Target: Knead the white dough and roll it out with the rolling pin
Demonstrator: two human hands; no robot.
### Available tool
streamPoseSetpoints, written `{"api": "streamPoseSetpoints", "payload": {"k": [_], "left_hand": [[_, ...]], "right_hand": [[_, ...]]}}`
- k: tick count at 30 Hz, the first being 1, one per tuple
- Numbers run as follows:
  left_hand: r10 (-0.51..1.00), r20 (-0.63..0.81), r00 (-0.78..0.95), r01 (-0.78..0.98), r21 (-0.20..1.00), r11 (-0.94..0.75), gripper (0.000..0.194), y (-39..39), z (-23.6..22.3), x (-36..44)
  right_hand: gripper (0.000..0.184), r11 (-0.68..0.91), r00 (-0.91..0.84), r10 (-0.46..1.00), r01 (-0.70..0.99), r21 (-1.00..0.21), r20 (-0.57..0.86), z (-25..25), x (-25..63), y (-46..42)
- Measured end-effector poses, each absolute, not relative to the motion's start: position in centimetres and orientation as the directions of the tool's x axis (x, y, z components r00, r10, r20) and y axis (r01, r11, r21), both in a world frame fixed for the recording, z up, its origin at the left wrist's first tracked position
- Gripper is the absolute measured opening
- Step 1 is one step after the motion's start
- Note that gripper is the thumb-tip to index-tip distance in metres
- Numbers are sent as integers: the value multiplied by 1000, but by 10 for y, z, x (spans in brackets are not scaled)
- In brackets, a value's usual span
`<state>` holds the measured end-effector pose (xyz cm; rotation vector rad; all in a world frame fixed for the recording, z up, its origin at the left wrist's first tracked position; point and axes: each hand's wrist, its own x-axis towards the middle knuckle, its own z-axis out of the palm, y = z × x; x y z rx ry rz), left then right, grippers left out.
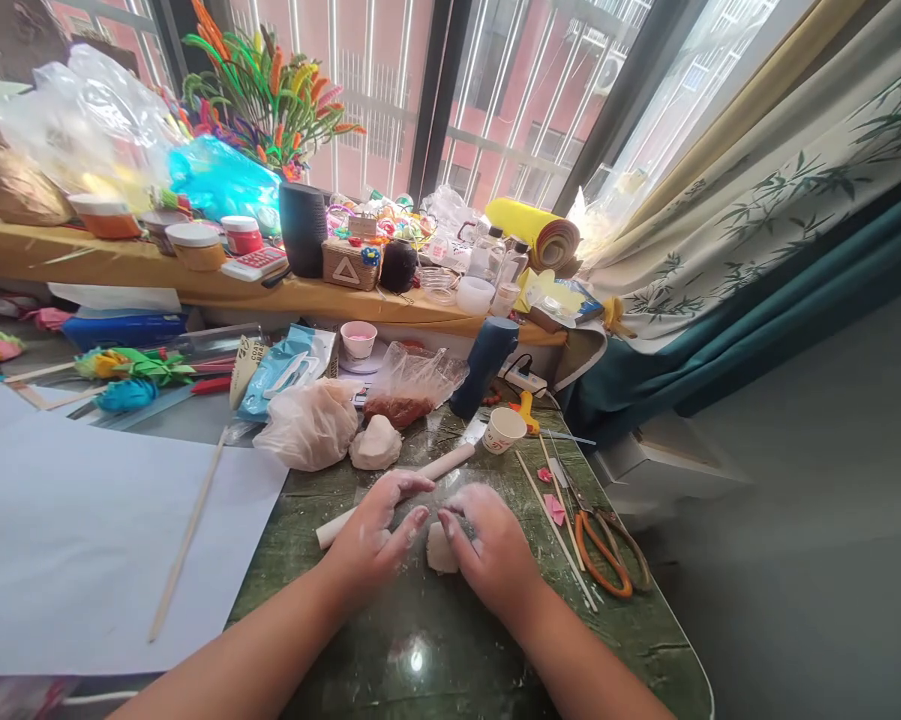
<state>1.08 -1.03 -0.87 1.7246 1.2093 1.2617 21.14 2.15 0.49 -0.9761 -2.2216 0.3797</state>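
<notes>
Both of my hands are dusted with white powder and face each other over the table. My left hand [387,522] is open, thumb and fingers apart, in front of a pale rolling pin [450,463]. The pin runs slantwise behind it, its middle hidden. My right hand [491,540] is loosely curved, with a gap between thumb and fingers. Its thumb overlaps a small flattened piece of pale clay [439,552]; whether it touches the clay is unclear. Beyond the pin sits a larger lump of clay [376,443], next to a clay-filled plastic bag [311,425].
Scissors with orange handles [604,560] and thin wooden sticks [555,530] lie right. A paper cup [505,430], a dark blue bottle [486,368] and a yellow glue gun [526,412] stand or lie behind. White paper [82,540] covers the left side. Jars crowd the windowsill [285,300].
</notes>
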Motion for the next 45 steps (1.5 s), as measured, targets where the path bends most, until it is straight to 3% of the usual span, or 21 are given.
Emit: {"api": "streamPoseSetpoints", "payload": {"k": [5,8,11,16,20,24,28,30,33,35,40,45], "left_hand": [[890,422,-171,129,905,-404,25,-14,-11,8],[827,440,-351,139,898,-418,20,-14,-6,-1],[797,493,-348,186,870,-456,13,-8,1,-10],[819,516,-250,283,848,-448,11,0,5,-15],[840,518,-159,375,819,-434,13,-2,3,-15],[827,553,-98,427,774,-467,12,-5,5,-14],[843,515,-158,404,812,-421,12,-5,9,-13],[857,468,-219,360,854,-374,13,-5,9,-14],[873,409,-266,304,895,-326,13,-5,6,-14],[877,391,-278,277,907,-317,14,-5,4,-14],[874,403,-270,277,902,-331,12,-3,4,-15],[877,464,-122,503,791,-348,10,3,8,-18]], "right_hand": [[25,782,-587,620,520,-344,521,17,168,45],[17,844,-738,535,492,-215,410,1,152,48],[14,845,-791,535,500,-191,297,-14,149,49],[15,827,-799,558,517,-220,224,-13,149,50],[25,819,-775,569,506,-271,274,-13,148,51],[37,752,-673,647,489,-443,357,-7,155,56],[40,592,-415,805,538,-599,423,14,166,63],[42,591,-389,803,619,-517,452,20,166,65],[45,641,-516,748,726,-250,418,16,157,67],[45,664,-578,724,731,-155,375,5,150,68],[39,684,-616,711,718,-128,339,-14,142,71],[26,675,-593,719,719,-163,362,-14,141,73]]}}
